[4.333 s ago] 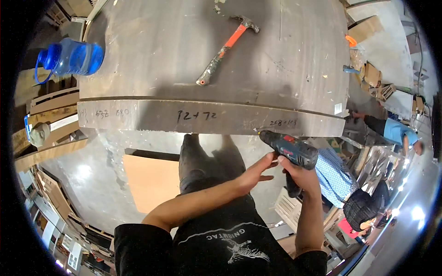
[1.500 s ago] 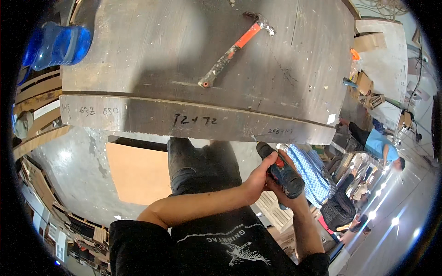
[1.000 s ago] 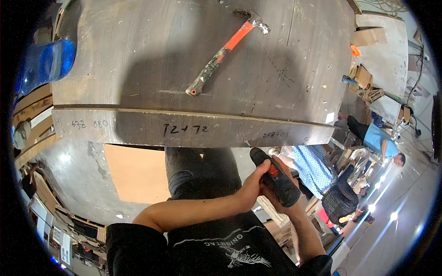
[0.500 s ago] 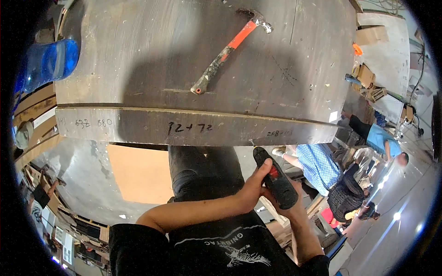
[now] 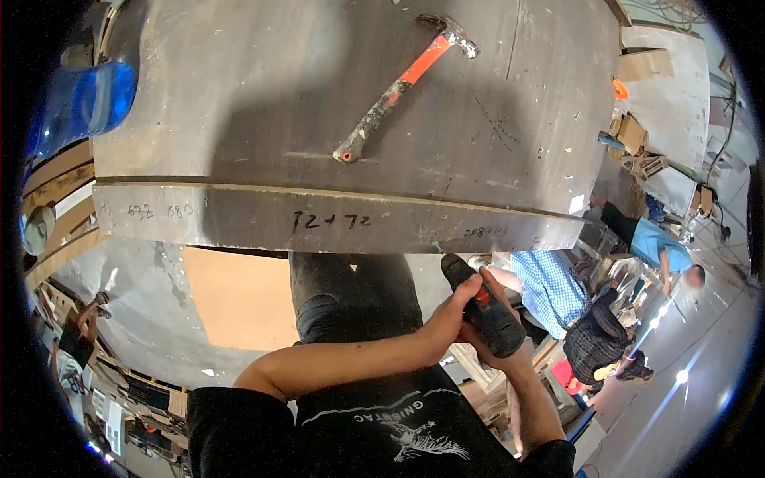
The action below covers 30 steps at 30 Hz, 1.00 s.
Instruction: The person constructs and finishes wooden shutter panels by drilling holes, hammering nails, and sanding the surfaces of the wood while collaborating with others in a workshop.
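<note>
Drill (image 5: 484,312) sits lower right of centre, just below the counter (image 5: 239,95) front edge, nose tilted up toward that edge, so likely aimed at the underside or face there. Right hand (image 5: 498,350) wraps the handle from below, grip closed on it. Left hand (image 5: 450,319) cups the drill body from the left, grip closed too, steadying it. Hammer (image 5: 402,76) lies flat on the counter, upper centre, well apart, untouched. Blue jug (image 5: 84,99) at upper left.

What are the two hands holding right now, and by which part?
Both hands grip a dark cordless drill with red trim: the right hand around its handle, the left hand against its body, below the grey workbench edge.
</note>
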Motion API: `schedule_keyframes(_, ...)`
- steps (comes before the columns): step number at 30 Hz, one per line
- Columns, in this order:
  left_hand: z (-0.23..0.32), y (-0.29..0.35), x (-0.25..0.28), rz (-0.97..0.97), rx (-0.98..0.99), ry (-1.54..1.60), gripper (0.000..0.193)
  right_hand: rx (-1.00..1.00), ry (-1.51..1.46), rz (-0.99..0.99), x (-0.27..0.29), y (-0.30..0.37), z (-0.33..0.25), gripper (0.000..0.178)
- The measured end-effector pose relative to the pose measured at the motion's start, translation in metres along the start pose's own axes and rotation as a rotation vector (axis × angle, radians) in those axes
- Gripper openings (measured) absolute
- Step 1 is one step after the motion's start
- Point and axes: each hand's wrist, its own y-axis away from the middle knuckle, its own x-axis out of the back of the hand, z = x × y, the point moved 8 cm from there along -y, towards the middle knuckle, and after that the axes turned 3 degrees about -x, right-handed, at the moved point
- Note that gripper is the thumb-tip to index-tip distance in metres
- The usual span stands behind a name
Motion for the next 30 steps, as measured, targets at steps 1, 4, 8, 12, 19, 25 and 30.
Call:
schedule_keyframes(1,0.003,0.001,-0.001,0.02,-0.014,0.003,0.06,0.034,0.049,-0.005,0.0,-0.001,-0.002,0.096)
schedule_keyframes(4,0.002,-0.002,0.003,0.037,-0.036,0.021,0.059,-0.068,0.132,-0.037,0.005,-0.004,-0.004,0.095)
schedule_keyframes(8,-0.002,-0.008,0.004,0.021,-0.06,0.063,0.059,-0.094,0.13,-0.026,0.008,-0.009,-0.003,0.093)
schedule_keyframes(12,-0.005,-0.01,0.006,-0.004,-0.072,0.07,0.059,-0.072,0.133,-0.052,0.011,-0.011,0.002,0.092)
schedule_keyframes(19,-0.005,-0.011,0.016,0.04,-0.081,-0.015,0.054,-0.14,0.107,-0.099,0.006,-0.006,0.013,0.098)
schedule_keyframes(25,-0.003,-0.008,0.01,-0.036,-0.077,0.004,0.06,-0.096,0.097,-0.036,0.004,-0.006,0.01,0.095)
schedule_keyframes(30,-0.012,-0.007,0.022,0.007,-0.083,0.084,0.056,-0.087,0.195,-0.122,0.009,-0.014,-0.006,0.085)
